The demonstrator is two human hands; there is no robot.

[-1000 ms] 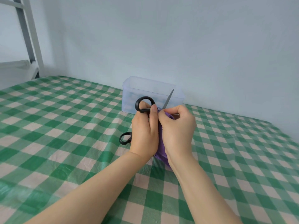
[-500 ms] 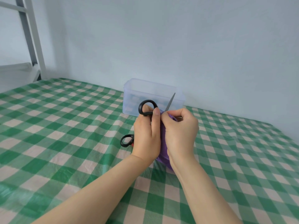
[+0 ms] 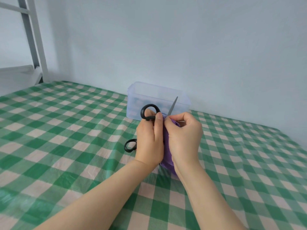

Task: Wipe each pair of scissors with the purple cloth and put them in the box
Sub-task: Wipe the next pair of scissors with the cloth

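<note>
At the far left a white metal frame [image 3: 35, 39] stands against the pale wall, next to the desk [image 3: 66, 130], which is covered by a green-and-white checked plastic cloth. Low on the desk, just left of the left wrist, a small black handle loop [image 3: 130, 145] shows; the hand hides the rest of it, so I cannot tell whether it belongs to the held pair or to another. The left hand [image 3: 149, 140] is raised over the middle of the desk, its fingers curled round the scissors [image 3: 150, 105], the thumb lying straight up along the handle just under the large black loop that pokes out above the hand. A grey blade [image 3: 172, 106] rises tilted to the right from between the two hands. The purple cloth [image 3: 167, 156] is bunched between the palms and hangs below them. The right hand [image 3: 184, 136] presses close against the left, fingers curled, thumb and forefinger pinching the cloth at the base of the blade. Right behind both hands a translucent plastic box [image 3: 133, 107] sits open-topped on the desk close to the wall; its contents are too blurred to make out.
</note>
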